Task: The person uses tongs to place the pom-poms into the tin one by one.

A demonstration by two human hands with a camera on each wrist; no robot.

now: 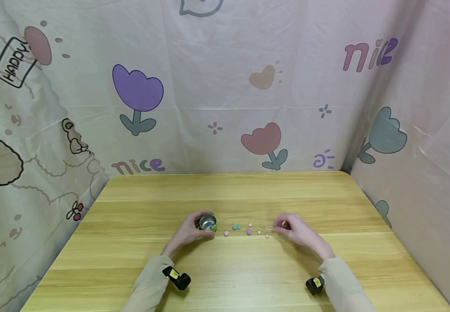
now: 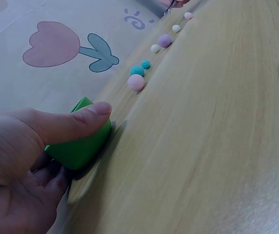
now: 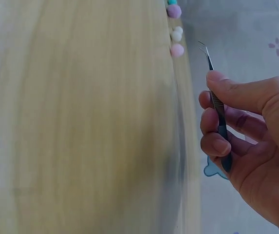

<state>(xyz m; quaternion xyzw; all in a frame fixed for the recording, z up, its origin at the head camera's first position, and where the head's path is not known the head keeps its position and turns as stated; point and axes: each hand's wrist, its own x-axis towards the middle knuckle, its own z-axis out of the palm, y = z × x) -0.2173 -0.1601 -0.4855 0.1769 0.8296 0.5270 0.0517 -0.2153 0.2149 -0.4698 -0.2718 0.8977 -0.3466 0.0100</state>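
My left hand (image 1: pixel 189 229) grips a small round green cup (image 2: pixel 83 148) with a silvery inside, thumb along one side and fingers round the other. It stands upright on the table, and a little colour shows at its bottom in the head view. To the right, my right hand (image 1: pixel 296 229) pinches slim metal tweezers (image 3: pixel 218 108) between thumb and fingers. Their bent tips point towards the balls, slightly parted, with nothing between them. Between the hands lie several small pastel balls: a pink ball (image 1: pixel 226 233), a blue ball (image 1: pixel 234 226), a purple ball (image 1: pixel 249 232) and cream ones.
The balls rest on a wooden table (image 1: pixel 225 273) in a loose row. Another pink ball (image 1: pixel 267 236) lies closest to the tweezers. A printed cloth (image 1: pixel 209 86) hangs behind the table and along both sides. Each wrist wears a black camera.
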